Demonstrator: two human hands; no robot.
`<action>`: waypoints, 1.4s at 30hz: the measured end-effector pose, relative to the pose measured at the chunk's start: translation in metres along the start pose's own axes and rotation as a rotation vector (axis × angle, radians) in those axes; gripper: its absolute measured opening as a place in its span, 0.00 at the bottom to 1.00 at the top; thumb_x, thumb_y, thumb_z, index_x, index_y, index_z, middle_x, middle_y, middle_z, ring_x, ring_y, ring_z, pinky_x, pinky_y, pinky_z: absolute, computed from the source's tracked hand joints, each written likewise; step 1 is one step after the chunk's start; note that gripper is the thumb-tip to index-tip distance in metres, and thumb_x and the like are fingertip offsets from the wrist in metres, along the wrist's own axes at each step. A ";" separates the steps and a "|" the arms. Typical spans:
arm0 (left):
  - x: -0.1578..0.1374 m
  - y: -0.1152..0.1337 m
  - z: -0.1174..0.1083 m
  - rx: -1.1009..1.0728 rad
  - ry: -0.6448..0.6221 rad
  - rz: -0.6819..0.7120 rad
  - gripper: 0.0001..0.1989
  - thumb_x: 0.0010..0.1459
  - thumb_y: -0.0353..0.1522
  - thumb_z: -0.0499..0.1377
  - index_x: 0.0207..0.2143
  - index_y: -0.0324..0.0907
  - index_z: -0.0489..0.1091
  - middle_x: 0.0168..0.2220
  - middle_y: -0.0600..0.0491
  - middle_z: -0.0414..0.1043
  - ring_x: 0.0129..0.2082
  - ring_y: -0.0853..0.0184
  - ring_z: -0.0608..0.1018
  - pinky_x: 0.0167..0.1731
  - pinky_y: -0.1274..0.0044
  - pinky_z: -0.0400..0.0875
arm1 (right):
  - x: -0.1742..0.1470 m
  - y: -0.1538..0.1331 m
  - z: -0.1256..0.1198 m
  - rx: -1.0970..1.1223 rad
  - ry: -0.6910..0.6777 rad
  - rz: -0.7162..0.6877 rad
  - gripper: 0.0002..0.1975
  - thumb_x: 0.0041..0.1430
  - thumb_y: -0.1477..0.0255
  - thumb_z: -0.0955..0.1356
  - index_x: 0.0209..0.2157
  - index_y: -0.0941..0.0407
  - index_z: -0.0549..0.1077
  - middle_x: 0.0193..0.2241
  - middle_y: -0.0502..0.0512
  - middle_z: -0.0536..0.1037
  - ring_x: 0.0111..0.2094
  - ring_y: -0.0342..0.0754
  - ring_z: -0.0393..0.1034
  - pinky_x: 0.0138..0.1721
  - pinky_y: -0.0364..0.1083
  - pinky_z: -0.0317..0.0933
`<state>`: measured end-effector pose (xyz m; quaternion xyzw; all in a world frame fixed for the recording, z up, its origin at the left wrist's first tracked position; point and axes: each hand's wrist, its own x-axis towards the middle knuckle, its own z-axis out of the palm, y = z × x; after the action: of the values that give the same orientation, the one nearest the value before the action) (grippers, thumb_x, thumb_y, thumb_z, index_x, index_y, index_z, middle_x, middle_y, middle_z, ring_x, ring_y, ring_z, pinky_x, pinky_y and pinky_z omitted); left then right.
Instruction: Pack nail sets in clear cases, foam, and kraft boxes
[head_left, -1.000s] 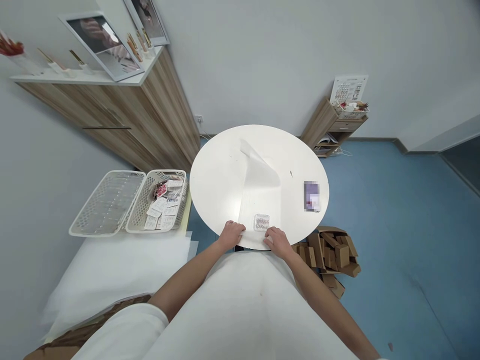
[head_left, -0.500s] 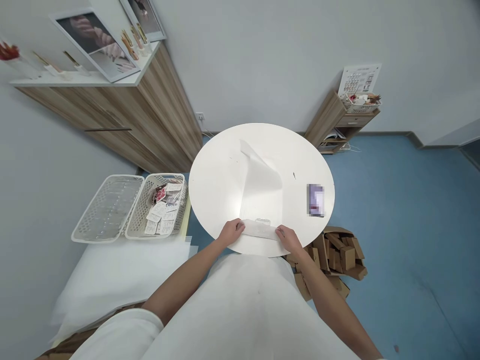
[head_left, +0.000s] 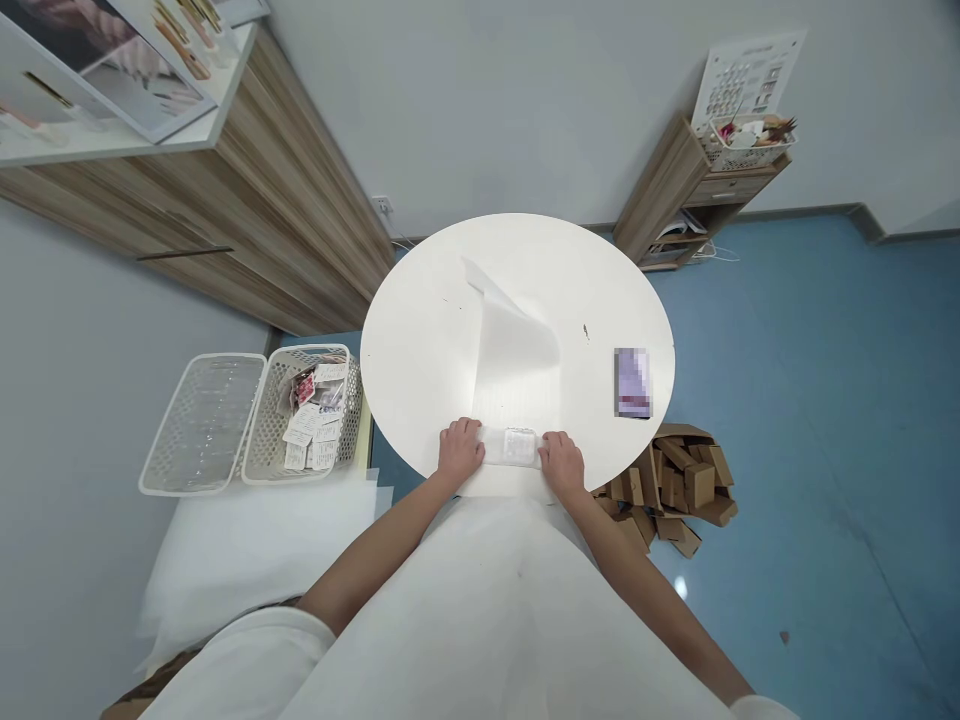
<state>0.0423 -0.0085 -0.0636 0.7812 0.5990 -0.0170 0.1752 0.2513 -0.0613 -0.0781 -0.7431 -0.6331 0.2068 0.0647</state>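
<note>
A thin white foam sheet [head_left: 511,345] lies on the round white table [head_left: 420,330], its far end curled up and creased. At its near end it is folded over into a narrow strip around a small clear case [head_left: 519,446], which shows through the layer. My left hand [head_left: 459,453] is closed on the left end of that strip, fingers bent and pressed on it. On the right end, my right hand [head_left: 562,464] grips the strip the same way. The case sits between the two hands, a little nearer the right one.
A blurred purple item [head_left: 634,384] lies at the table's right. White baskets [head_left: 300,470] stand at left, one holding cards and packets, beside stacked white sheets [head_left: 277,540]. Cardboard boxes [head_left: 699,485] fill a carton on the floor at right. Wooden cabinets [head_left: 300,180] line the wall.
The near end of the foam sheet, held up before, is now folded down over the clear case. Both hands have turned to lie over its ends. The head view has shifted slightly.
</note>
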 end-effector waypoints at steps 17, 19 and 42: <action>-0.007 0.019 0.001 0.063 -0.042 0.546 0.31 0.48 0.34 0.52 0.56 0.40 0.50 0.60 0.45 0.47 0.59 0.56 0.50 0.53 0.64 0.45 | -0.001 -0.016 -0.005 -0.126 -0.021 -0.348 0.16 0.48 0.87 0.58 0.35 0.57 0.67 0.56 0.60 0.59 0.58 0.52 0.49 0.52 0.53 0.46; -0.004 0.024 0.003 0.053 -0.096 0.524 0.33 0.47 0.37 0.54 0.55 0.39 0.51 0.60 0.43 0.48 0.59 0.56 0.52 0.52 0.63 0.47 | -0.002 -0.019 -0.008 -0.103 -0.067 -0.320 0.16 0.46 0.85 0.60 0.37 0.57 0.66 0.56 0.62 0.60 0.57 0.51 0.52 0.51 0.52 0.48; -0.039 0.006 -0.016 -0.185 -0.190 0.480 0.18 0.47 0.36 0.54 0.43 0.44 0.65 0.45 0.48 0.64 0.49 0.57 0.63 0.45 0.68 0.57 | -0.027 -0.037 -0.020 0.059 -0.257 -0.355 0.13 0.43 0.73 0.67 0.34 0.55 0.64 0.45 0.57 0.67 0.46 0.52 0.61 0.42 0.48 0.55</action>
<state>0.0342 -0.0412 -0.0380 0.8764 0.3764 0.0068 0.3003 0.2221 -0.0771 -0.0407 -0.5851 -0.7508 0.3037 0.0405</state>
